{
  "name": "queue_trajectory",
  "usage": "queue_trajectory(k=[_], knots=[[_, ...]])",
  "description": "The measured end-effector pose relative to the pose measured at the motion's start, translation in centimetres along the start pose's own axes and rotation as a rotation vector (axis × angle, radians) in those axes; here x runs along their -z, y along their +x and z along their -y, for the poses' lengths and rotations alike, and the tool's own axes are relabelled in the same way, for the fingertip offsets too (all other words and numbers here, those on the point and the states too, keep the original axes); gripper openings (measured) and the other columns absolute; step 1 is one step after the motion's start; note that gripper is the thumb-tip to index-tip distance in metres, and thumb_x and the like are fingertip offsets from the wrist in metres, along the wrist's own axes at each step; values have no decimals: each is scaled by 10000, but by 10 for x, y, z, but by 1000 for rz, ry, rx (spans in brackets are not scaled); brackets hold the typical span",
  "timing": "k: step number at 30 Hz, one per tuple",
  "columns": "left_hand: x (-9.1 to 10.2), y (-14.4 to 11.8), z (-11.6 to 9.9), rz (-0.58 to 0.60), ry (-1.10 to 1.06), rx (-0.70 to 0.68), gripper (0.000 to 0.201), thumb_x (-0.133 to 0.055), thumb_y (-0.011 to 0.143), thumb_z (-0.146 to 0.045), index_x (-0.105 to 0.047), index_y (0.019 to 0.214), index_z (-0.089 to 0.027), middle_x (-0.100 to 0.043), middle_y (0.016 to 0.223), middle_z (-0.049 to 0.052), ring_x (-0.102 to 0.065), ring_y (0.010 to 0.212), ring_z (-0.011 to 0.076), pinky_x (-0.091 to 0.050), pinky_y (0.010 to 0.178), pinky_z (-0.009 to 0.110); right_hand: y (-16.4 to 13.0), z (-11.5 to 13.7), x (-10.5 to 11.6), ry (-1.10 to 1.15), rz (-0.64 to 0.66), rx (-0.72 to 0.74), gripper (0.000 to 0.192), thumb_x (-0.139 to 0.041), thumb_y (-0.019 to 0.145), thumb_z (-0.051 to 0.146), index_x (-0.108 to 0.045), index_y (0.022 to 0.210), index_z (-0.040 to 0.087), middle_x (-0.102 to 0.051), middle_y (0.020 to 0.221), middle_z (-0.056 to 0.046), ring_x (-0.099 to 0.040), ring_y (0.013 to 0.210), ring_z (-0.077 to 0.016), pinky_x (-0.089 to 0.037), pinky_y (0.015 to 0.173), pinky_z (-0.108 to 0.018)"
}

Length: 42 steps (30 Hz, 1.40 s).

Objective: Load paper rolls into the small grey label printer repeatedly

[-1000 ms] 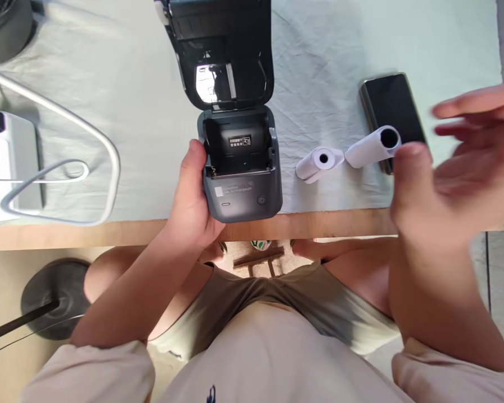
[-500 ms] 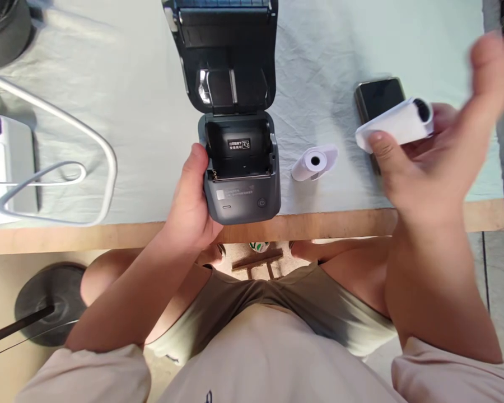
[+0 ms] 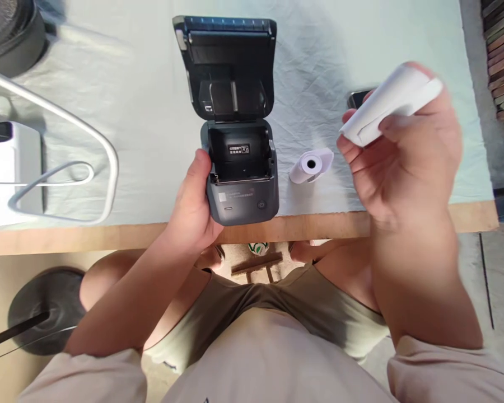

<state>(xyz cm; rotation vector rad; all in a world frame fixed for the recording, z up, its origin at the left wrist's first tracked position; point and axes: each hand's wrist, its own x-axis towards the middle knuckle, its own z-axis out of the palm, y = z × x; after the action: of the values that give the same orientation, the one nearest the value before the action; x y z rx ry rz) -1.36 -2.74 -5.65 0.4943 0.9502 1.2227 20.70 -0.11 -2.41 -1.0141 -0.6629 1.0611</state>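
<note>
A dark grey label printer (image 3: 243, 198) stands at the table's front edge, its lid (image 3: 231, 67) swung up and back. Nothing sits in its paper bay, where a small printed label shows. My left hand (image 3: 195, 201) grips the printer's left side, thumb on top. Up in the air at the right, my right hand (image 3: 411, 151) is closed around a white paper roll (image 3: 392, 101), held tilted with its loose end under the thumb. Another paper roll (image 3: 311, 165) stands on the cloth between the printer and my right hand.
A phone (image 3: 357, 99) lies partly hidden behind my right hand. At the left are a white device (image 3: 14, 168), a thick white cable (image 3: 79, 129) and a round black object (image 3: 12, 39). The table's wooden edge (image 3: 109, 239) runs across in front of me.
My right hand has turned the paper roll over and raised it, and its fingers have closed further around it. My left hand stays on the printer. The view has shifted slightly.
</note>
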Motion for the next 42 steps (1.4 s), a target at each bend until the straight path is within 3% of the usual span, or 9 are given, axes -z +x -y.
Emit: queue_trajectory(k=[4,6,12,16,20,27,31,36,42], knots=[[2,2,4,43,-11,-21,421,-698,1146,-573,-834,1230,-184,-860,1220,121,-780,1440,337,-672,1226,435,-29,8,-15,-274,229,225,536,-760,879,67,-724,1272,430,-704,1362,142,-720,891,-22,-710,915,-220],[2,3,4,86,-8,-23,308,-700,1156,-488,-784,1208,-196,-843,1206,109,-789,1418,315,-667,1226,439,-38,10,-26,-333,322,160,558,-760,920,108,-708,1319,495,-647,1533,188,-698,853,-9,-703,862,-223],[3,1,4,95,26,-44,256,-764,1124,-461,-768,1186,-212,-832,1187,76,-775,1440,295,-668,1228,408,-29,-2,-44,-98,469,-189,368,-830,954,368,-624,1254,313,-743,1014,18,-767,829,-136,-623,638,-233],[4,-1,7,98,8,-70,260,-759,1136,-479,-803,1195,-230,-847,1209,60,-751,1492,291,-662,1239,394,-23,-12,-38,-395,509,265,317,-732,890,194,-611,1169,281,-699,1140,24,-675,886,-84,-584,722,-222],[2,-3,7,75,18,-69,187,-744,1141,-417,-792,1162,-238,-841,1177,37,-793,1399,254,-683,1173,338,-28,-9,-41,-700,584,670,340,-560,888,117,-629,1167,299,-734,1257,8,-751,1181,-161,-690,1018,-382],[5,-5,5,146,60,-85,233,-783,1122,-489,-761,1158,-259,-809,1090,30,-815,1257,255,-689,962,294,-32,-7,-36,-1169,569,773,511,-565,918,23,-667,1302,344,-780,1256,14,-745,1032,-134,-545,691,-264],[5,-5,8,147,60,-85,377,-842,1064,-616,-735,1168,-271,-822,1134,44,-814,1281,305,-691,973,348,-19,-20,-25,-1126,644,811,310,-624,923,141,-674,1192,287,-802,1084,7,-781,962,-176,-626,937,-372],[6,1,6,113,-34,-18,354,-867,1015,-558,-716,1116,-255,-826,1028,64,-822,1266,340,-719,1011,414,-26,-28,-25,-1035,605,975,38,-686,1004,244,-653,1018,256,-804,953,53,-837,1079,-166,-570,961,-367],[11,-1,-2,121,74,40,476,-1005,800,-356,-741,1183,-254,-837,1104,58,-856,1150,383,-705,979,486,-30,-22,-23,-834,618,909,225,-686,1050,518,-697,1015,296,-798,930,33,-818,1012,-196,-596,888,-420]])
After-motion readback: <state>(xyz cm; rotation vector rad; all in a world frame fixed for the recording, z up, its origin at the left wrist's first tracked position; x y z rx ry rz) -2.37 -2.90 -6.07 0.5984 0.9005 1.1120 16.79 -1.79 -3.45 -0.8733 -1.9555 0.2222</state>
